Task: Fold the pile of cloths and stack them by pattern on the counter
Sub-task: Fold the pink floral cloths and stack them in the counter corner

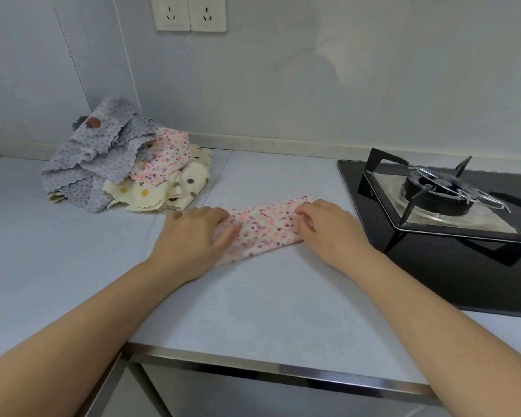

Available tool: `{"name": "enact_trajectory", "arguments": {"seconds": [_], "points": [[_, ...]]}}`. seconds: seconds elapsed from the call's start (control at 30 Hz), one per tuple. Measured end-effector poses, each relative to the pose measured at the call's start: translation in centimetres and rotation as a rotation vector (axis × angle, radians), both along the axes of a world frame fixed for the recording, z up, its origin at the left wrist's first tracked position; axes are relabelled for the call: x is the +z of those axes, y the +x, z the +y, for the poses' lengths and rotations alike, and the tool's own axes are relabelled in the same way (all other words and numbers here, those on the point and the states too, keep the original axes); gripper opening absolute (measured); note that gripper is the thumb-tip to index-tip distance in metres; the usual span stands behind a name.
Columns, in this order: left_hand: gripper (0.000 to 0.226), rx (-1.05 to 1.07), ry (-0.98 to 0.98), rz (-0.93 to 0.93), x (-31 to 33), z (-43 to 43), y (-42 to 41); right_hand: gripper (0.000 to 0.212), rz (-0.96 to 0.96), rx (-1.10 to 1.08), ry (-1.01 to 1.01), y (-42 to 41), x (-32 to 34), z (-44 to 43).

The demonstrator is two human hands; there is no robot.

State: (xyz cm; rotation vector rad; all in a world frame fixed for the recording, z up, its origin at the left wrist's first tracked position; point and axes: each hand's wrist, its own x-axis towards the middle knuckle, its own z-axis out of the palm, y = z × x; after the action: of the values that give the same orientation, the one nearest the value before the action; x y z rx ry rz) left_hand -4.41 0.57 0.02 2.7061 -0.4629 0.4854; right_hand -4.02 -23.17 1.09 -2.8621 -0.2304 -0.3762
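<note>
A pink cloth with small coloured dots (265, 228) lies folded into a long strip on the pale counter (253, 311). My left hand (193, 239) grips its left end, thumb on top of the fabric. My right hand (328, 227) pinches the right end with curled fingers. Behind and to the left sits the unfolded pile (118, 164): grey dotted cloths (103, 158) on top, another pink dotted cloth (166, 158) in the middle, and cream cloths with large dots (163, 191) beneath.
A black gas hob (451, 206) with a burner and pan support (439, 188) lies close to the right of the strip. Wall sockets (190, 13) are above. The counter's metal front edge (268, 371) runs below my forearms.
</note>
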Motion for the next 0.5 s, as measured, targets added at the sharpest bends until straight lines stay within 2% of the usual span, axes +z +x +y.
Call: {"name": "enact_trajectory", "arguments": {"seconds": [0.07,0.13,0.2,0.3,0.37,0.43,0.5], "points": [[0.034,0.048,-0.188,-0.069,0.8,-0.1,-0.1,0.031,-0.016,0.02,0.057,0.1,0.2,-0.4],[0.017,0.086,-0.187,-0.093,0.9,0.2,0.0,0.03,-0.01,0.05,0.108,-0.1,0.4,-0.5],[0.019,0.092,-0.114,-0.086,0.5,0.7,0.3,0.027,0.005,0.03,0.063,-0.3,0.5,-0.3],[0.032,-0.008,-0.033,-0.121,0.5,1.2,0.4,0.025,-0.016,-0.088,-0.011,-0.5,1.0,-0.3],[0.03,-0.057,0.026,-0.136,0.9,1.4,0.5,0.024,-0.038,-0.125,-0.012,-0.7,1.4,-0.5],[0.028,-0.065,0.091,-0.065,1.1,1.8,0.6,0.021,-0.052,-0.125,0.0,-0.7,1.6,-0.8],[0.026,-0.046,0.063,0.071,1.3,2.1,0.8,0.024,-0.028,-0.088,0.038,-0.3,1.6,-1.4]]}}
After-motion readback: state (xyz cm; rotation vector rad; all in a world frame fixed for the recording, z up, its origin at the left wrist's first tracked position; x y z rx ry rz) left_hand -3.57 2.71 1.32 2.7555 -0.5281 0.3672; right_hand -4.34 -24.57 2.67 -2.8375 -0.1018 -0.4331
